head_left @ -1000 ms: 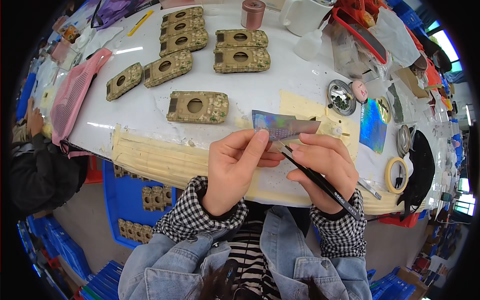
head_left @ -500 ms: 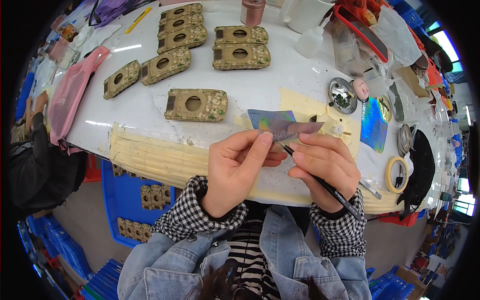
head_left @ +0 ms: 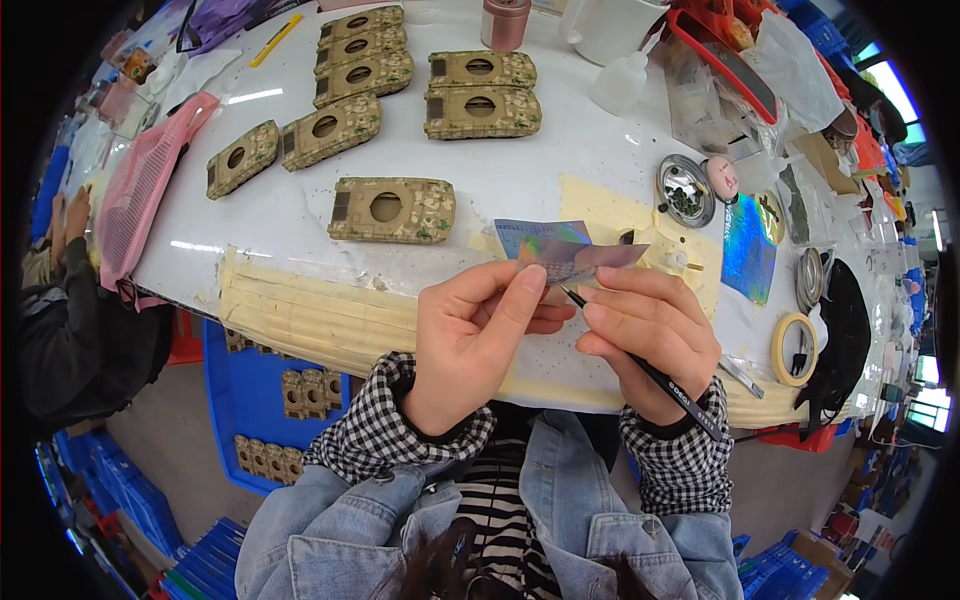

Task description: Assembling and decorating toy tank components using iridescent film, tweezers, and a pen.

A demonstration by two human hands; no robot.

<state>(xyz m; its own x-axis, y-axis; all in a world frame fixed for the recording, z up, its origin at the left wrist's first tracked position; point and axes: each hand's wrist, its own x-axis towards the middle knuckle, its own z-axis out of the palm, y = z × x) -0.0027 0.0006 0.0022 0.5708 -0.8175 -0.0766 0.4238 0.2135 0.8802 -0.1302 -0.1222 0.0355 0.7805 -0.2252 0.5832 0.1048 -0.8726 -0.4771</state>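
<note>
My left hand (head_left: 472,325) pinches a small shiny sheet (head_left: 612,255) between thumb and fingers, holding it up over the near edge of the table. In my right hand (head_left: 655,330) is a pair of black fine-pointed tweezers (head_left: 665,382), tips at the sheet's lower edge. My right index finger is close to or touching the sheet's right part. Behind the sheet lies another iridescent blue sheet (head_left: 530,232). Just beyond my left hand stands a camouflage-painted model tank hull (head_left: 425,215) with a round opening on top.
Several similar hulls (head_left: 482,112) stand farther back. To the right are a round metal dish (head_left: 684,190) with small green bits, a blue holographic sheet (head_left: 748,250) and a tape roll (head_left: 793,350). A pink mesh basket (head_left: 150,190) lies left; a blue tray (head_left: 270,400) sits below.
Almost nothing differs. The tweezers and my right fingers have shifted very slightly at the sheet; my left hand stays in place.
</note>
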